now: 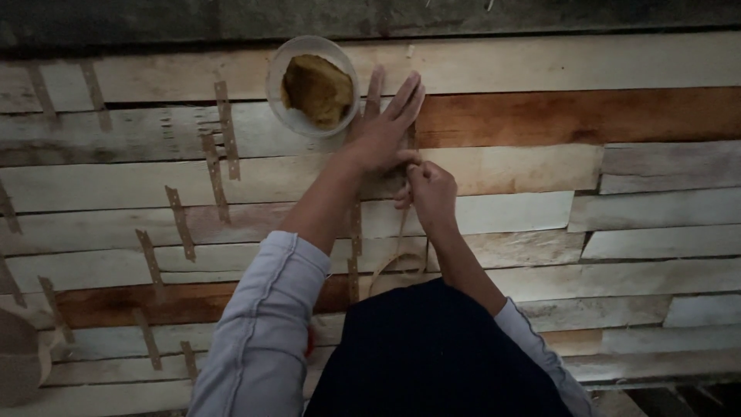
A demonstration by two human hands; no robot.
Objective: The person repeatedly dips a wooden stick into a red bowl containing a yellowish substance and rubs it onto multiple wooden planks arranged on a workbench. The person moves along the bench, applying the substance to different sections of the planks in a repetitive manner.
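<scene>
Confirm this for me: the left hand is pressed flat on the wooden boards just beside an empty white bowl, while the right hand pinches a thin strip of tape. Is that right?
Not quite: the white bowl is not empty; it holds a brownish-yellow lump. The rest stands: in the head view the left hand lies flat on the wooden boards beside the bowl, and the right hand pinches a thin strip of tape.

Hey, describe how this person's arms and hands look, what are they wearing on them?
Both arms wear pale grey-blue long sleeves with visible seams, pushed up so the forearms are bare. The left sleeve bunches near the elbow; the right sleeve ends in a cuff. The left hand and right hand are bare: no gloves, and no rings or watch visible.
</scene>
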